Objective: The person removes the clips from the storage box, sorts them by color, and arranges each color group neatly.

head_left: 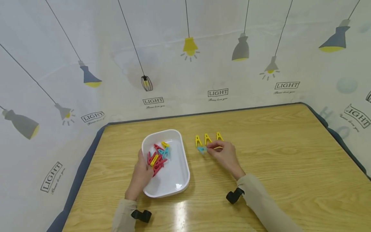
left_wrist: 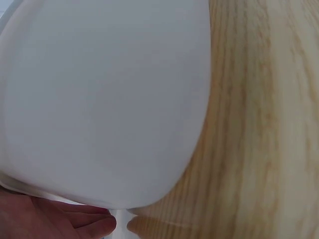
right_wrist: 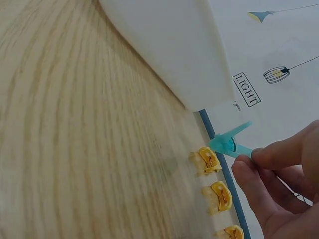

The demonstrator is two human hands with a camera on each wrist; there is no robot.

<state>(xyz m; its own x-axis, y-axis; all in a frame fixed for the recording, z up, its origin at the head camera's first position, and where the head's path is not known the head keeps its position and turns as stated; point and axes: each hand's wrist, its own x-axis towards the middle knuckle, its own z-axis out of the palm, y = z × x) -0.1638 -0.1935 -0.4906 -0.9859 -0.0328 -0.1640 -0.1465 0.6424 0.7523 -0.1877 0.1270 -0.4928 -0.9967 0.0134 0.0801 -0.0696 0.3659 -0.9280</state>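
Between thumb and fingertips my right hand (head_left: 225, 157) pinches a light-blue clothespin (right_wrist: 231, 141) by one handle. That pin is just in front of a row of yellow clothespins (head_left: 207, 139) on the table. In the right wrist view the yellow pins (right_wrist: 222, 195) stand along the far edge. My left hand (head_left: 141, 172) grips the left side of a white tray (head_left: 179, 174), thumb over the rim. Its fingers (left_wrist: 89, 219) lie along the tray's outer wall. Inside, red clothespins (head_left: 158, 166), light-blue ones (head_left: 165, 152) and yellow ones (head_left: 154, 159) lie in a heap.
The wood-grain table (head_left: 275, 154) runs back to a pale wall cloth (head_left: 174, 77) printed with lamps. A dark blue border (head_left: 246, 110) follows the table's edge. Black wrist cameras (head_left: 234, 195) sit at both sleeves.
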